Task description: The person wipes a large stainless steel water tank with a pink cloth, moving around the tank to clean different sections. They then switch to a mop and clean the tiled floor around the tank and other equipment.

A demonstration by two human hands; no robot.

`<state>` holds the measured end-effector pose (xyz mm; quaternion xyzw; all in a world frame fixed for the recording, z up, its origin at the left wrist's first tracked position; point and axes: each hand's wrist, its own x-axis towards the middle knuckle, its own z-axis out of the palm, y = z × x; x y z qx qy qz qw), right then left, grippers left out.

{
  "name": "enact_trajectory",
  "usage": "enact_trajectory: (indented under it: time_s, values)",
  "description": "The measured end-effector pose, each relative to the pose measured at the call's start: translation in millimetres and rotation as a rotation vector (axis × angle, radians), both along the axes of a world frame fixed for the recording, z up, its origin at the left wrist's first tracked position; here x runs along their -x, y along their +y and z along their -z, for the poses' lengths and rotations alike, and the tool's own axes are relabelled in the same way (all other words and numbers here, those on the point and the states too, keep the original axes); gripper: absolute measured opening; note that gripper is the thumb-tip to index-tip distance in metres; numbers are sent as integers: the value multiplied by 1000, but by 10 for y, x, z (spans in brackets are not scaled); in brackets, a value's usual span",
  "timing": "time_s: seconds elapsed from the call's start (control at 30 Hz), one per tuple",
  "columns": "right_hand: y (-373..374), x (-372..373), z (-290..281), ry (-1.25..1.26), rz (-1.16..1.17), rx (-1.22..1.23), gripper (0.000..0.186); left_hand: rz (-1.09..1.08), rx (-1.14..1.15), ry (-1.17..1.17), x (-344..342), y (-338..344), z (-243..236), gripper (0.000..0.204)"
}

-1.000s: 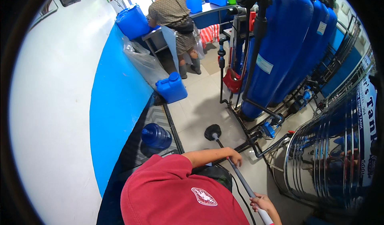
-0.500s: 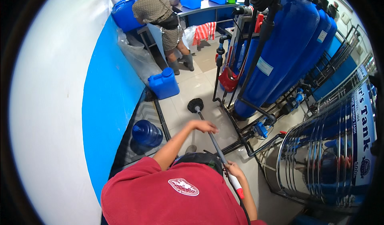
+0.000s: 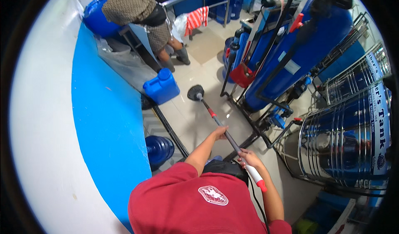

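My left hand [image 3: 220, 132] is closed round the middle of a long-handled mop [image 3: 232, 141], its fingers partly hidden by the pole. Closer to my body, my right hand [image 3: 249, 158] grips the same pole just above its white and red end. The pole is grey with a red collar, and slants away from me toward the far left. A dark round mop head [image 3: 195, 92] rests on the tiled floor [image 3: 189, 117]. It lies to the right of a blue jerrycan [image 3: 161, 87].
Tall blue filter tanks [image 3: 286, 67] with dark pipes stand right. Beyond the pipes is a shiny steel tank [image 3: 332, 142]. At left are a blue wall [image 3: 104, 121] and a round blue water bottle [image 3: 159, 150]. Another person [image 3: 137, 9] leans over a blue container [image 3: 99, 18].
My view has shifted. My left hand, looser on the pole before, now wraps round it. The red collar shows beyond that hand, and the white handle end is more exposed.
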<state>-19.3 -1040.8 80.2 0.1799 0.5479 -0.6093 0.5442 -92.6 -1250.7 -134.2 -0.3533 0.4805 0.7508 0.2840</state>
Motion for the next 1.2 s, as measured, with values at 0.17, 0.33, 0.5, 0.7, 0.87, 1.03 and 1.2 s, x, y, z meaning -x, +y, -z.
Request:
enact_trajectory:
  time_s: [0.17, 0.33, 0.5, 0.7, 0.87, 1.03, 1.2]
  values:
    - [136, -435, -861, 42, 13, -87, 51, -68, 149, -85, 75, 59, 219, 32]
    - [152, -818, -1635, 70, -114, -285, 50, 499, -32, -82, -180, 98, 131, 27]
    - [-30, -815, -1739, -47, -58, -373, 53, 617, -254, -133, -394, 205, 71, 29]
    - [-43, -524, -1684, -12, -138, -495, 56, 419, -385, -116, -324, 203, 127, 25]
    - [-154, -304, -1474, 59, -251, -554, 61, 256, -382, -121, -59, 97, 50, 17]
    - [-431, 285, -1099, 119, -246, -468, 62, 461, -209, -25, 707, -464, 70, 24]
    - [-936, 840, -713, 352, -334, -394, 60, 452, 58, -49, 1357, -1018, -49, 32]
